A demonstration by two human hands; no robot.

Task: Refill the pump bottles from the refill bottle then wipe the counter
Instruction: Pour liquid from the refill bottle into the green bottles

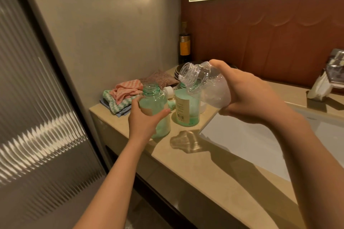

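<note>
The left hand (pixel 143 122) grips an uncapped pump bottle (pixel 154 102) on the counter (pixel 186 163), seemingly nearly full of green liquid; the right hand (pixel 247 95) clasps the tilted refill bottle (pixel 206 87), apparently empty, its mouth above a second pump bottle (pixel 186 109) just beyond the left hand; refilling looks almost finished; the cloths (pixel 124 95) farther past the left hand lie untouched, so wiping remains.

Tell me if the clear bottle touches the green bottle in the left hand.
Apart. Head view: the clear bottle hangs tilted right of the green bottle, a white cap showing in the gap.
</note>
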